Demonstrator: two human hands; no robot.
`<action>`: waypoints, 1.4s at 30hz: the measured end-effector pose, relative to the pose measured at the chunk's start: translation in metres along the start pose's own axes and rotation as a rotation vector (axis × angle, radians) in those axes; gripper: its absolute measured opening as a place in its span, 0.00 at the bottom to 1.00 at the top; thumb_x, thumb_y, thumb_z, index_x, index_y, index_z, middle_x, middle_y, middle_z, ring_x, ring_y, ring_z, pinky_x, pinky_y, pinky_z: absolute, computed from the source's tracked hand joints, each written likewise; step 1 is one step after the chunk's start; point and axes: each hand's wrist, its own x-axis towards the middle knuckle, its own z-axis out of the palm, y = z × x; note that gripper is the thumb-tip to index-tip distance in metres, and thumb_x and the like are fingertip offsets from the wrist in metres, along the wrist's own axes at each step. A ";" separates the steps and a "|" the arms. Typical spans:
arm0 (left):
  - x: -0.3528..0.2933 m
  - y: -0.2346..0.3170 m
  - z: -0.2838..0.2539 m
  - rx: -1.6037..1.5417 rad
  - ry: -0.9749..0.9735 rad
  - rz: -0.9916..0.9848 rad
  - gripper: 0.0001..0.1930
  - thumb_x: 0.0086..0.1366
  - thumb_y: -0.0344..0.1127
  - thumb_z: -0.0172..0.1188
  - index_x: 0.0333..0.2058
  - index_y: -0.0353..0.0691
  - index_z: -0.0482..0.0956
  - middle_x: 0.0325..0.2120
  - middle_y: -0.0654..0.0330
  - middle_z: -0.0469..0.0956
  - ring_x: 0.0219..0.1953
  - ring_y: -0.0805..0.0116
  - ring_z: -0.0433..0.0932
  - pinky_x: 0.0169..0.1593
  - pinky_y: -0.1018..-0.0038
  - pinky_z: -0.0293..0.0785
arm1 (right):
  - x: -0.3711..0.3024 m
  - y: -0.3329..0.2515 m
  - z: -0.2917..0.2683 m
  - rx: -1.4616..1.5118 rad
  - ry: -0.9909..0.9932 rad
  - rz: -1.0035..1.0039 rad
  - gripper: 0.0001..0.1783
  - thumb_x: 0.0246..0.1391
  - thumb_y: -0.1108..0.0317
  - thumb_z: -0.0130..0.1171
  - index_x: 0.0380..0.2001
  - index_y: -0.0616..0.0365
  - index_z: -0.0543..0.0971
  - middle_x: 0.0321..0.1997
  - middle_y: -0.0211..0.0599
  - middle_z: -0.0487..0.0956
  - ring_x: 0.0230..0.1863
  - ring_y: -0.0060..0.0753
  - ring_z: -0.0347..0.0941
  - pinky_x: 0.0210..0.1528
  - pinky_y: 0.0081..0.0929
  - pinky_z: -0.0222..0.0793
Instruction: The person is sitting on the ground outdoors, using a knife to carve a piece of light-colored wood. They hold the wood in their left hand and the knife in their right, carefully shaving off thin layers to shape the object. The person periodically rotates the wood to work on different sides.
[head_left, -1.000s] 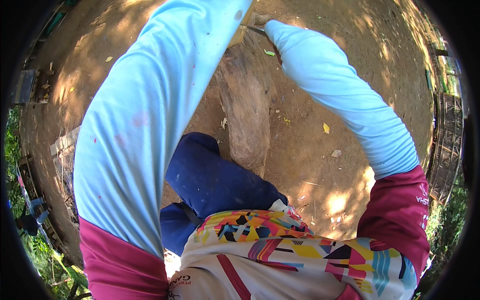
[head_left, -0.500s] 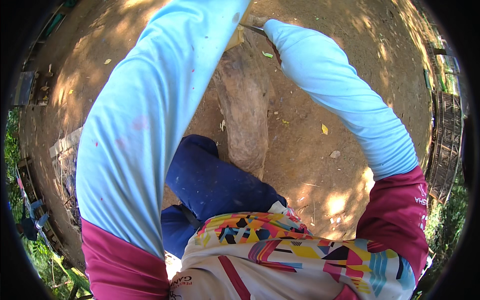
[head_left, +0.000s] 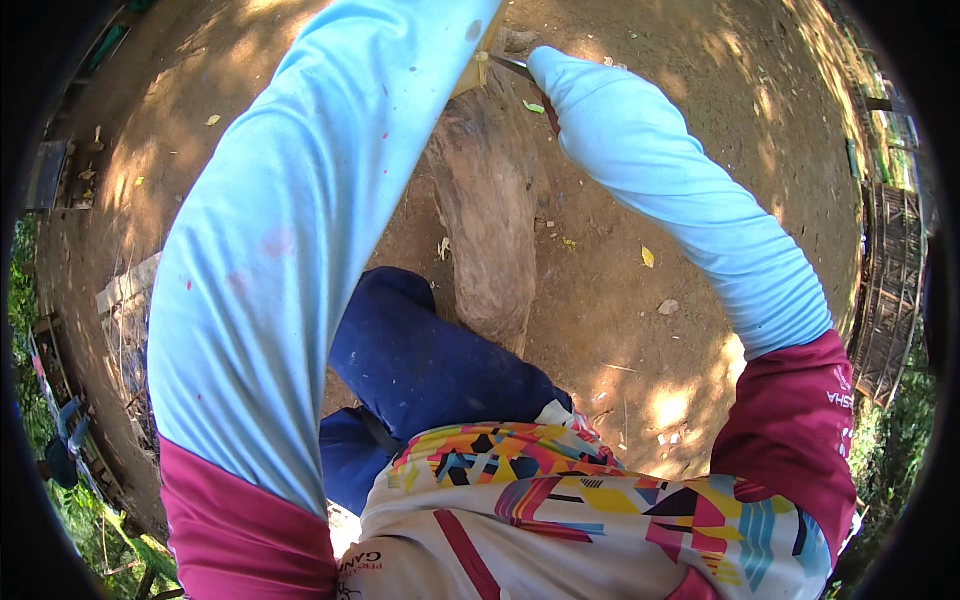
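Wood (head_left: 473, 78) is seen over the far end of the log (head_left: 490, 210), a blade (head_left: 514, 67) just to its right, so cutting seems in hand and steady bracing called for next, though both hands are hidden and neither grip can be told.

Against half a second ago, the dark blade (head_left: 514, 68) sits slightly lower, toward 5 o'clock, and its visible tip seems drawn back a little from the yellowish piece (head_left: 468, 80). The cuff end of the right sleeve (head_left: 640, 140) dips the same way, while the left sleeve (head_left: 270, 240) edges out toward 9 o'clock. Compared with a second ago, the log (head_left: 490, 220), yellow leaf (head_left: 648, 257) and pale stone (head_left: 668, 307) appear slightly nearer 9 o'clock.
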 end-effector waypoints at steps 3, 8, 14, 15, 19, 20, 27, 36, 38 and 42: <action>-0.002 -0.001 -0.001 0.009 0.007 -0.001 0.31 0.66 0.65 0.48 0.41 0.37 0.72 0.25 0.58 0.76 0.27 0.67 0.78 0.33 0.70 0.77 | 0.015 -0.003 -0.015 0.112 -0.165 0.218 0.09 0.52 0.76 0.53 0.38 0.54 0.71 0.29 0.50 0.77 0.31 0.55 0.75 0.35 0.47 0.69; 0.002 0.003 -0.002 0.006 0.009 0.006 0.31 0.66 0.64 0.48 0.42 0.36 0.72 0.25 0.58 0.77 0.27 0.67 0.78 0.33 0.70 0.77 | 0.009 0.003 0.003 -0.055 -0.004 -0.043 0.07 0.53 0.74 0.53 0.37 0.54 0.72 0.27 0.47 0.76 0.28 0.51 0.72 0.32 0.45 0.68; -0.008 0.000 -0.001 0.004 0.021 -0.015 0.30 0.67 0.64 0.47 0.42 0.36 0.72 0.26 0.58 0.77 0.27 0.67 0.78 0.34 0.71 0.77 | 0.006 0.000 -0.010 0.049 -0.023 0.034 0.08 0.53 0.75 0.54 0.37 0.53 0.72 0.27 0.47 0.77 0.29 0.52 0.74 0.33 0.45 0.69; -0.003 0.000 -0.001 0.005 0.020 -0.007 0.30 0.67 0.64 0.47 0.42 0.36 0.72 0.26 0.58 0.77 0.27 0.67 0.78 0.34 0.71 0.77 | 0.004 -0.003 -0.003 0.026 -0.041 0.026 0.08 0.53 0.75 0.53 0.36 0.53 0.72 0.27 0.47 0.76 0.28 0.51 0.74 0.33 0.45 0.69; -0.004 -0.001 0.000 0.011 0.023 -0.005 0.30 0.67 0.63 0.47 0.43 0.36 0.72 0.26 0.59 0.77 0.27 0.67 0.78 0.34 0.71 0.77 | 0.025 -0.006 -0.011 0.120 -0.270 0.328 0.07 0.53 0.75 0.53 0.36 0.53 0.71 0.26 0.48 0.76 0.28 0.50 0.74 0.33 0.45 0.68; -0.002 0.000 -0.003 0.017 0.025 0.002 0.30 0.67 0.63 0.47 0.43 0.36 0.72 0.26 0.59 0.77 0.27 0.67 0.77 0.34 0.71 0.77 | 0.030 -0.005 -0.012 0.162 -0.295 0.364 0.07 0.54 0.73 0.51 0.38 0.54 0.72 0.27 0.49 0.77 0.30 0.51 0.75 0.35 0.45 0.69; -0.005 0.001 0.001 0.016 0.028 -0.004 0.30 0.68 0.62 0.47 0.43 0.36 0.73 0.26 0.59 0.77 0.27 0.68 0.77 0.34 0.72 0.76 | 0.019 -0.003 -0.004 0.173 -0.262 0.309 0.15 0.60 0.64 0.43 0.44 0.60 0.74 0.36 0.56 0.80 0.38 0.54 0.79 0.43 0.47 0.74; -0.004 0.000 -0.003 0.027 0.043 -0.004 0.29 0.69 0.61 0.47 0.44 0.35 0.73 0.26 0.59 0.77 0.27 0.68 0.77 0.34 0.72 0.76 | 0.017 -0.006 -0.012 0.186 -0.180 0.197 0.09 0.55 0.75 0.53 0.40 0.54 0.70 0.29 0.50 0.77 0.32 0.55 0.76 0.37 0.48 0.69; -0.006 0.001 -0.001 0.020 0.040 -0.010 0.29 0.69 0.61 0.47 0.44 0.35 0.73 0.26 0.59 0.77 0.27 0.68 0.77 0.34 0.72 0.76 | 0.008 -0.003 -0.008 0.157 -0.062 0.081 0.09 0.54 0.75 0.53 0.39 0.54 0.70 0.28 0.49 0.76 0.32 0.55 0.75 0.36 0.47 0.69; -0.001 0.000 0.003 0.015 0.026 -0.002 0.29 0.69 0.60 0.47 0.45 0.35 0.74 0.26 0.59 0.77 0.27 0.69 0.77 0.34 0.73 0.76 | 0.009 -0.008 -0.007 0.025 -0.148 0.094 0.07 0.55 0.74 0.53 0.38 0.55 0.71 0.27 0.48 0.76 0.30 0.54 0.74 0.34 0.45 0.68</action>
